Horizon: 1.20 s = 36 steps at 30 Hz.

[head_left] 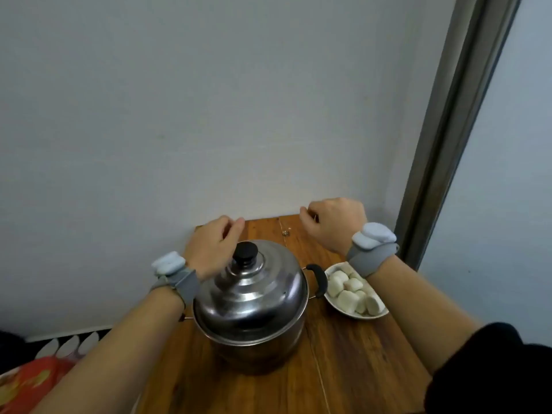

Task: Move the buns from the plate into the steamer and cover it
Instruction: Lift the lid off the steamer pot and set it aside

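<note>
A steel steamer pot stands mid-table, its domed lid with a black knob resting on it. To its right a white plate holds several white buns. My left hand hovers behind and left of the knob, fingers loosely curled, holding nothing. My right hand is raised above the table's far edge, past the plate, fingers curled in a loose fist with nothing seen in it. Both wrists wear grey bands.
The wooden table butts against a pale wall. A grey door frame runs down the right side. A red and orange packet lies at the lower left, off the table. The pot's black side handle points at the plate.
</note>
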Tool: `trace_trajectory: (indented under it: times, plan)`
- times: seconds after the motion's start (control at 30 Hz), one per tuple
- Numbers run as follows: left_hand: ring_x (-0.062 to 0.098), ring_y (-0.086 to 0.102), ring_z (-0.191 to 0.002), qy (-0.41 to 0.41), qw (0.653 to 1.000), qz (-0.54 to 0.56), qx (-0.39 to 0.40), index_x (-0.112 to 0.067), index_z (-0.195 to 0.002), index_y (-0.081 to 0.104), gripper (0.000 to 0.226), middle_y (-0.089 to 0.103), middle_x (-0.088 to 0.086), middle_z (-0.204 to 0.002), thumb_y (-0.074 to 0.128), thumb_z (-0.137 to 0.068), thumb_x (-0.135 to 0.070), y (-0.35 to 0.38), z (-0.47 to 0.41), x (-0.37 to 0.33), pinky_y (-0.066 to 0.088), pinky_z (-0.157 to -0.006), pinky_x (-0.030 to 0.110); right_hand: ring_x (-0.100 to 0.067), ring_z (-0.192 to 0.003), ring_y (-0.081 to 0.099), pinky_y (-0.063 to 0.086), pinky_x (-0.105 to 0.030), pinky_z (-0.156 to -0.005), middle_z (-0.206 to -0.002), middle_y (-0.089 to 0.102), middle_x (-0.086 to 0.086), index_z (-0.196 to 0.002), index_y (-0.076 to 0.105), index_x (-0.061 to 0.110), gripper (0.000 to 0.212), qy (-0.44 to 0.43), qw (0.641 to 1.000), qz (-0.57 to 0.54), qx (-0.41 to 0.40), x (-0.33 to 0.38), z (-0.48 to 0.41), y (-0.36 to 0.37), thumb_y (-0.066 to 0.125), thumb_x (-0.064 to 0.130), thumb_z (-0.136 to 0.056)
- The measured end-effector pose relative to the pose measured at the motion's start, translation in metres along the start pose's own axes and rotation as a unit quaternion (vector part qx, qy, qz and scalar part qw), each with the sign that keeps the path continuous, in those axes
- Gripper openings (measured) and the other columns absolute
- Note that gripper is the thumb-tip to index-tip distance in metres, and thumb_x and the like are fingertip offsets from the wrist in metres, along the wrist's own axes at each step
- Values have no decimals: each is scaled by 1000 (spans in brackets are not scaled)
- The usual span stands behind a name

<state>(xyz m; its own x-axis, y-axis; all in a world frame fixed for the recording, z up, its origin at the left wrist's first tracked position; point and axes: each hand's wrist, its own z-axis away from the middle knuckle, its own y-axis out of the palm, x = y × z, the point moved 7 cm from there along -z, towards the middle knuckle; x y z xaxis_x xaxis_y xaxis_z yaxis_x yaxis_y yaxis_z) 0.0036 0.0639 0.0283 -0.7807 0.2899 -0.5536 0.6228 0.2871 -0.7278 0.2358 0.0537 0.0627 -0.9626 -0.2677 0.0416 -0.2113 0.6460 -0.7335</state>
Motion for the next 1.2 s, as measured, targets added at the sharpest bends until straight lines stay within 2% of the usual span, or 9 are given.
trace_trajectory:
  times: [0.07,0.23,0.33,0.43,0.5,0.63,0.83,1.03,1.2]
  plan:
    - [12,61,-75,0,999,28,23,-28,-84,60,40,65,-10,-80,42,-88,-64,8,12,5,51,-72,38,-24,-48,53,39,-26,-46,-51,56,1,-55,55,13,47,36,999,-7,27,-2,17,9,48,42,-92]
    - [16,56,-102,17,997,-15,77,-32,-118,56,62,61,-6,-110,51,-73,-75,28,32,14,49,-89,39,-25,-72,64,39,-29,-56,-79,66,2,-81,66,20,34,42,985,-14,164,1,59,52,44,43,-95]
    - [16,55,-109,18,997,-1,69,-26,-128,56,68,61,-3,-118,62,-72,-65,24,36,12,45,-95,35,-25,-83,64,45,-31,-60,-93,66,0,-94,65,19,32,43,980,-22,195,0,69,72,41,40,-98]
    - [16,56,-107,16,998,22,50,-25,-127,59,56,62,-3,-118,74,-78,-45,19,35,8,45,-96,33,-26,-98,61,55,-39,-74,-106,65,-3,-107,65,20,30,45,971,-46,229,2,74,91,40,35,-98]
    - [15,55,-107,25,999,40,26,-25,-126,60,52,62,-4,-118,75,-79,-39,10,33,1,45,-98,34,-29,-103,61,53,-39,-76,-108,65,-6,-104,64,18,30,55,968,-59,237,5,75,97,39,35,-99]
    - [18,55,-104,43,998,37,-32,-24,-122,62,46,64,-2,-117,76,-79,-33,-15,10,-5,44,-96,33,-31,-96,63,51,-42,-77,-98,65,-8,-94,60,16,41,80,954,-125,261,9,71,110,31,43,-103]
    - [24,56,-106,-20,980,74,-183,-21,-120,59,40,61,6,-117,71,-83,-30,-46,-32,24,42,-92,30,-25,-101,66,56,-39,-81,-115,69,-2,-131,48,34,38,45,916,-76,392,20,73,136,40,51,-97]
    - [26,56,-117,-98,966,95,-218,-23,-125,52,44,57,6,-127,68,-85,-30,-32,-64,67,47,-100,41,-17,-87,66,57,-34,-77,-99,68,4,-126,50,38,36,36,914,-73,398,17,71,137,40,56,-96]
    - [28,56,-116,-132,965,79,-211,-22,-126,54,45,59,9,-125,69,-84,-28,-9,-83,100,44,-95,34,-17,-86,63,53,-33,-77,-95,67,4,-123,51,35,30,32,905,-68,418,17,73,143,33,46,-100]
